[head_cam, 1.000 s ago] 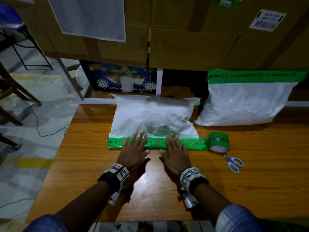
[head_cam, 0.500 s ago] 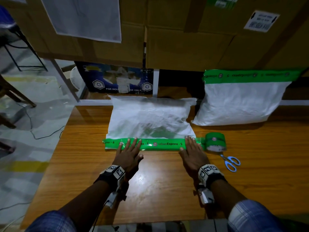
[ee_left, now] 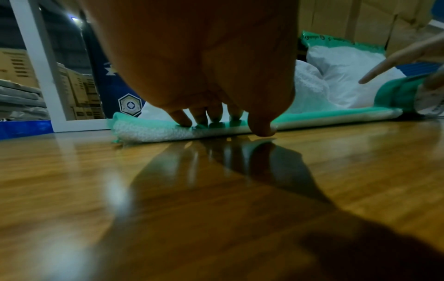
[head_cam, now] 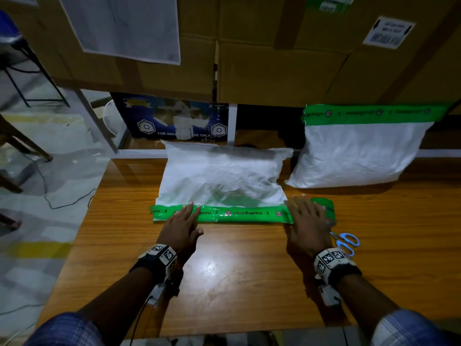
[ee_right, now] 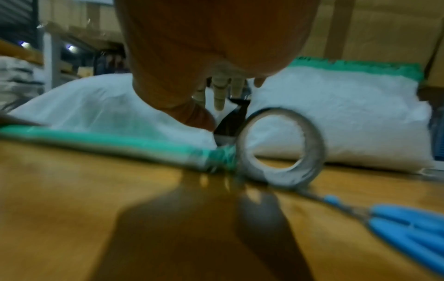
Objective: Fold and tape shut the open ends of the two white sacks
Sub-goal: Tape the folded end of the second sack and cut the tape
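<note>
A white sack [head_cam: 222,178] lies flat on the wooden table [head_cam: 224,275], its near end folded and covered by a strip of green tape [head_cam: 244,214]. My left hand [head_cam: 183,221] presses flat on the left part of the strip, fingers straight [ee_left: 206,117]. My right hand [head_cam: 305,216] lies flat over the strip's right end, beside the green tape roll [head_cam: 324,208], which is still joined to the strip [ee_right: 281,150]. A second white sack [head_cam: 356,153], its top sealed with green tape, stands at the back right.
Blue-handled scissors [head_cam: 345,242] lie just right of my right wrist. Stacked cardboard boxes [head_cam: 274,58] rise behind the table. A dark blue printed box [head_cam: 172,121] stands behind the flat sack. To the left the table edge drops to the floor, with cables and chair legs.
Both hands slid apart along the tape strip from its middle: the left hand moved left, the right hand moved right to the end by the roll.
</note>
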`<state>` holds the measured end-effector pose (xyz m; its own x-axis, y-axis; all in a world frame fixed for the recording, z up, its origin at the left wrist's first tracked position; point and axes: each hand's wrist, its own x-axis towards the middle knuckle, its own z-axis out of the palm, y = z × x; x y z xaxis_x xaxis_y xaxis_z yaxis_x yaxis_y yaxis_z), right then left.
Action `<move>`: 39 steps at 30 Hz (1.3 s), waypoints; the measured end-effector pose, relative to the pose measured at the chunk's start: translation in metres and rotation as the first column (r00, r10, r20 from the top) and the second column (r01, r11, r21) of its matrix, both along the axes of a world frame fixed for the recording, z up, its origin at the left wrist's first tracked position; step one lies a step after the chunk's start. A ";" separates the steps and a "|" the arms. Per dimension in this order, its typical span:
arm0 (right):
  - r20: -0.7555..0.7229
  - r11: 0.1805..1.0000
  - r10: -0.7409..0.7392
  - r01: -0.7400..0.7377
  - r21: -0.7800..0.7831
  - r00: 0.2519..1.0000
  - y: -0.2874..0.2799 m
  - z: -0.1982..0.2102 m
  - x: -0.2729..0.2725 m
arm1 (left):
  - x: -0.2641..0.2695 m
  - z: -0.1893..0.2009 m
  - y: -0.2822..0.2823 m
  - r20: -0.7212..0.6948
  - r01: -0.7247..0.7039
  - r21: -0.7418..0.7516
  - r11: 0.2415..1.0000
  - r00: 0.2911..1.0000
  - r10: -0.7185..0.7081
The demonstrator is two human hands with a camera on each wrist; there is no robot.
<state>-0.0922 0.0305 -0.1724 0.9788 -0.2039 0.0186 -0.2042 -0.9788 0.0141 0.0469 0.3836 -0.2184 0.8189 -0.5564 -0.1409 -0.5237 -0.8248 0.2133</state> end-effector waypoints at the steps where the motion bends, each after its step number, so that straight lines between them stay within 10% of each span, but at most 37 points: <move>1: 0.043 0.999 -0.048 0.049 -0.021 0.998 -0.004 0.008 0.001 | 0.001 0.002 0.000 -0.004 -0.008 0.006 1.000 1.000 0.009; 8: -0.248 0.959 -0.275 0.284 0.002 0.929 -0.058 0.033 0.006 | 0.003 0.003 0.001 -0.008 -0.035 0.000 0.999 0.999 0.035; 16: -0.114 0.917 -0.346 0.362 0.170 0.931 -0.074 0.039 0.003 | 0.009 0.025 -0.008 -0.009 -0.095 -0.001 0.995 0.995 0.095; 20: -0.078 0.907 -0.360 0.368 0.206 0.930 -0.075 0.043 -0.001 | 0.006 0.046 -0.051 0.181 0.127 -0.190 0.974 0.979 -0.092; 24: -0.043 0.903 -0.349 0.348 0.251 0.936 -0.075 0.048 -0.003 | 0.001 0.072 -0.151 -0.130 0.277 -0.405 0.871 0.926 -0.355; 30: -0.017 0.901 -0.310 0.300 0.313 0.950 -0.082 0.053 -0.012 | 0.002 0.075 -0.285 -0.458 0.285 -0.231 0.930 0.812 -0.363; 39: -0.050 0.890 -0.292 0.290 0.353 0.955 -0.095 0.048 -0.026 | 0.013 0.066 -0.306 -0.605 0.352 -0.123 0.928 0.714 -0.351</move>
